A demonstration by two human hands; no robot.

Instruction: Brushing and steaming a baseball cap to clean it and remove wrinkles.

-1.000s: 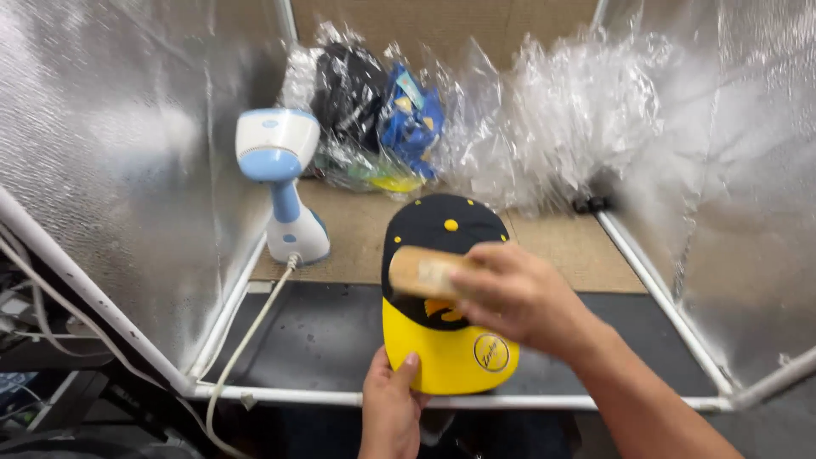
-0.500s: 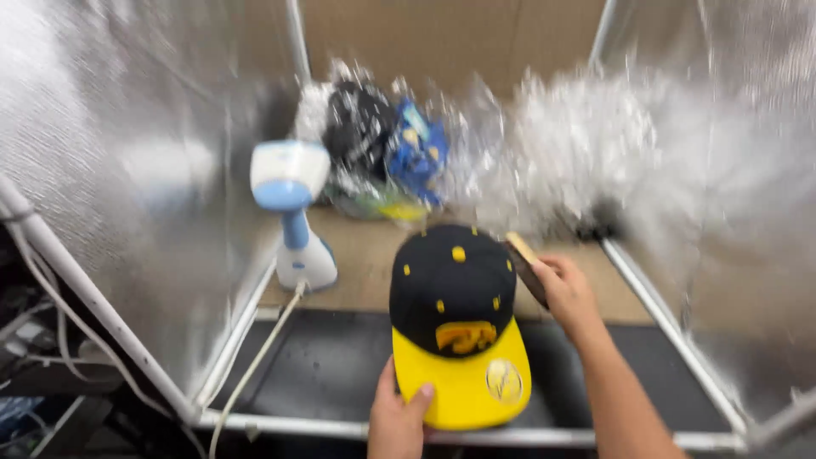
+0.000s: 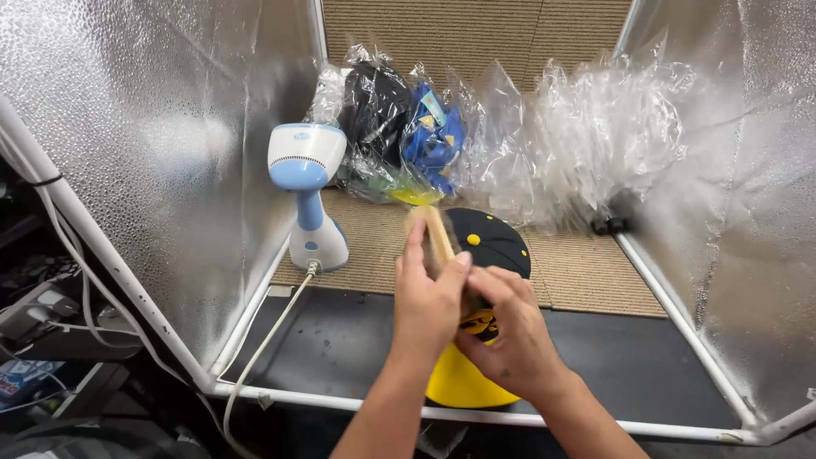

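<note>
Hands together at lower centre: left hand [image 3: 429, 297] grips wooden brush [image 3: 439, 236], right hand [image 3: 510, 336] clamps black-and-yellow cap [image 3: 484, 246]. Brushing looks mid-way; steamer [image 3: 308, 195] stands untouched at left.

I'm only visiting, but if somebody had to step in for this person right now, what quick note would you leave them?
Left hand: fingers closed around the wooden brush, held tilted over the cap.
Right hand: laid on the black and yellow cap, holding it; its yellow brim points toward the person.
Nearby: blue and white handheld steamer stands upright at left, cord trailing out; bagged caps and empty clear bags at the back of the silver-walled booth.
Done: cap out of its bag, brush in hand.
Left: how much is brushed cannot be told.
</note>
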